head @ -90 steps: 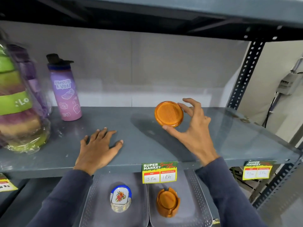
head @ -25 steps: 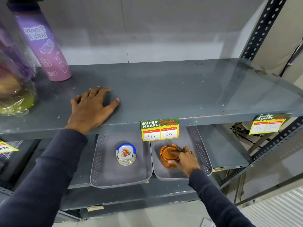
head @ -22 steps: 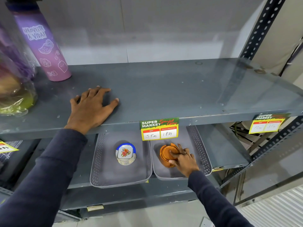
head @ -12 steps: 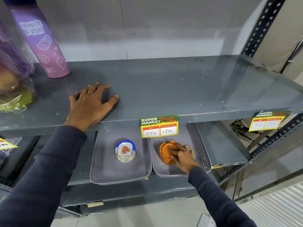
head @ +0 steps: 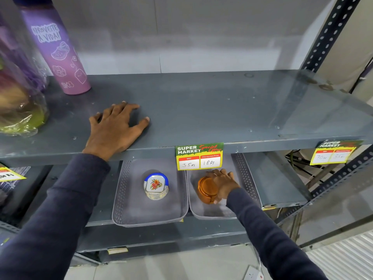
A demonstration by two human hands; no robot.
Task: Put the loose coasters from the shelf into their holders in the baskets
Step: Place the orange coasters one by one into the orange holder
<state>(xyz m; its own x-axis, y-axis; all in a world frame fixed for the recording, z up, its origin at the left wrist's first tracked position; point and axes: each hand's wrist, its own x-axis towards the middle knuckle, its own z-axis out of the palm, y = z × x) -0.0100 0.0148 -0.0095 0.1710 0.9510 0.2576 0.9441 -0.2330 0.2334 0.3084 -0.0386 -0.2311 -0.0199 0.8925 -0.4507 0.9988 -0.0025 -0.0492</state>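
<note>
Right hand (head: 223, 184) on orange coaster set (head: 206, 189) in right basket (head: 245, 178); left hand (head: 115, 128) flat on upper shelf (head: 222, 110).

Right-hand fingers wrap the orange coasters and holder, on the lower shelf inside the grey basket. Left palm is spread open, gripping nothing. Left basket (head: 129, 199) holds a floral white-and-blue coaster stack (head: 156, 185). Shelf-edge tag (head: 199, 156) reads "SUPER MARKET", "MRP", "Discounted Price", 35 Rs, 18 Rs. Purple bottle (head: 58, 49) reads "APROVEITE A VIDA!". Second tag (head: 333, 152) at right, prices blurred.
</note>
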